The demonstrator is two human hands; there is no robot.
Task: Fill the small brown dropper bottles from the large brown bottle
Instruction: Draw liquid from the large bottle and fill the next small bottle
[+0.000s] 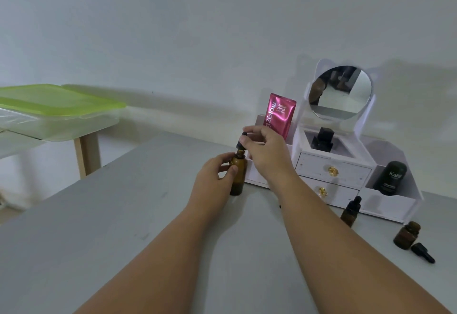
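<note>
The left hand (215,177) grips the large brown bottle (238,180), the right hand (267,153) pinches its dropper (241,142) at the neck, likely drawing a dose, which next needs carrying to the uncapped small bottle (406,236).

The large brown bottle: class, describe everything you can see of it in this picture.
The large brown bottle is amber, glass-like and cylindrical, with a narrow neck. It stands upright on the grey table, in front of the white organiser. The left hand grips its body; the right hand pinches the black dropper cap at its neck. Whether the cap is screwed on cannot be told.
</note>
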